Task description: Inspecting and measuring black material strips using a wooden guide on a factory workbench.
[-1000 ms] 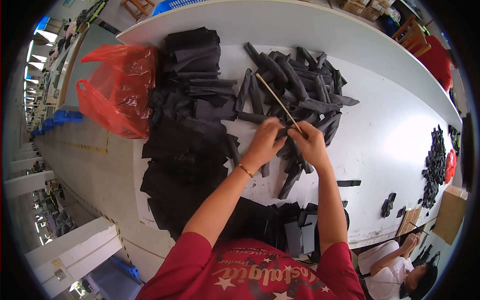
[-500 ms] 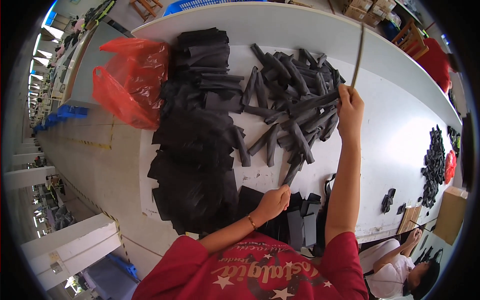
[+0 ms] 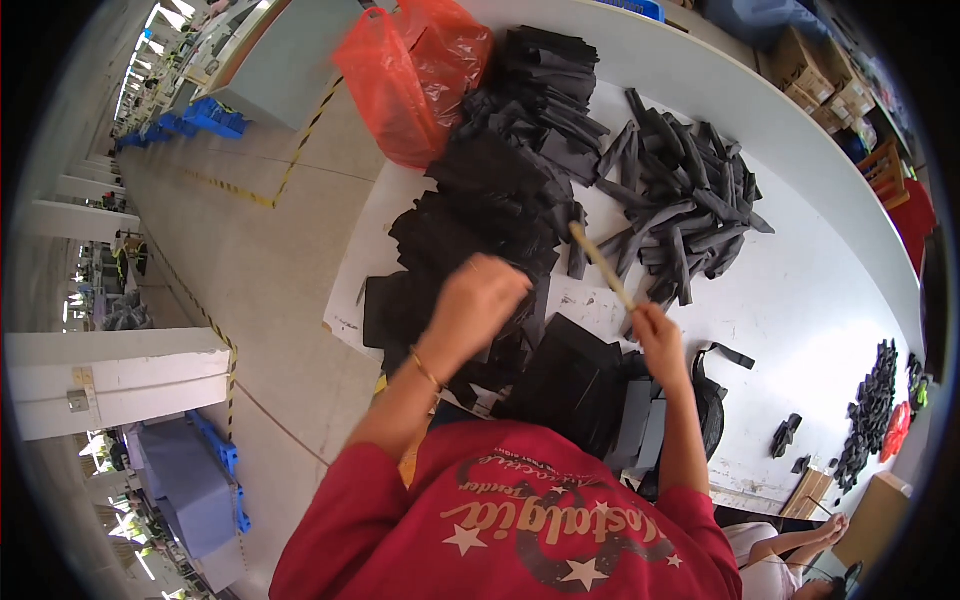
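My left hand (image 3: 483,297) is over a stack of flat black fabric pieces (image 3: 440,235) on the white table (image 3: 795,345). Its fingers bend downward, blurred and partly hidden, so I cannot tell whether they grip a piece. In my right hand (image 3: 657,338) is a thin, light wooden stick (image 3: 606,268), held at its near end and pointing to the far left, its tip by the edge of the stack. Just beyond the stick lies a loose heap of narrow black fabric tubes (image 3: 690,190).
A red plastic bag (image 3: 415,75) stands beside the stack. Near my body lie a black folder-like item (image 3: 565,385) and a black strapped bag (image 3: 708,400). More black pieces (image 3: 868,415) lie far right, close to another person's hands (image 3: 828,530). A raised panel (image 3: 850,215) borders the table.
My left hand has left the end of a black tube and moved left over the flat stack. My right hand has come nearer, the stick swinging to far left. The view has turned.
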`<state>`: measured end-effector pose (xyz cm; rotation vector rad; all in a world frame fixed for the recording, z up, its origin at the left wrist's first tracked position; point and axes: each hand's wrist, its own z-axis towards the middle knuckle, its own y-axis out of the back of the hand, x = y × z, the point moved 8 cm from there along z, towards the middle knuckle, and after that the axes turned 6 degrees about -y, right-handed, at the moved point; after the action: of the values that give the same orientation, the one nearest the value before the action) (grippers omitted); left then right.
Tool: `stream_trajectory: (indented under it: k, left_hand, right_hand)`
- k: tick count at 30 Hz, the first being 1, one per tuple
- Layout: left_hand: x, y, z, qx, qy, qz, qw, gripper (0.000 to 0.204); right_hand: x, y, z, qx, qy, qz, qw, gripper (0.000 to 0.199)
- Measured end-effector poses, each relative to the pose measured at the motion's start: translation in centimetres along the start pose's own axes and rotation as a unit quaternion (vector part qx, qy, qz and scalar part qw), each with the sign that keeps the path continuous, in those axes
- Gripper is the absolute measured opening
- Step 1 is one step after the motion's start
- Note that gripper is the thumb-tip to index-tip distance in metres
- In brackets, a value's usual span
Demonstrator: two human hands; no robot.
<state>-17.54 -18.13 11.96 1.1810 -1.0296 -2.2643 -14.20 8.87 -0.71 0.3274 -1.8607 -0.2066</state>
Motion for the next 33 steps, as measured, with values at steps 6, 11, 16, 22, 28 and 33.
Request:
stream_trajectory:
  k: [6,11,16,22,28,33]
  left_hand:
    - [12.1,0.5,1.2,0.158,0.009,0.021,0.987,0.014]
    - [13.7,-2.2,0.3,0.32,0.049,0.06,0.944,0.01]
    - [12.0,0.8,0.9,0.204,-0.014,0.034,0.978,0.007]
    - [10.7,2.9,1.9,0.153,-0.053,-0.009,0.987,0.007]
    - [7.0,2.2,1.3,0.092,-0.142,-0.047,0.984,0.005]
    - [-1.1,5.4,-1.0,-0.094,-0.15,-0.05,0.983,0.021]
  right_hand:
    - [-0.4,-5.6,-5.6,0.047,-0.06,0.013,0.997,0.02]
    - [0.8,-6.2,-7.8,0.022,-0.046,-0.026,0.998,0.02]
    - [3.2,-7.1,-7.9,-0.018,0.006,-0.051,0.999,0.019]
    - [6.3,-8.7,-6.9,-0.054,0.028,-0.117,0.991,0.019]
    - [9.2,-11.6,-6.1,-0.111,0.062,-0.167,0.978,0.022]
    - [8.6,-14.1,-5.4,-0.133,0.047,-0.011,0.99,0.029]
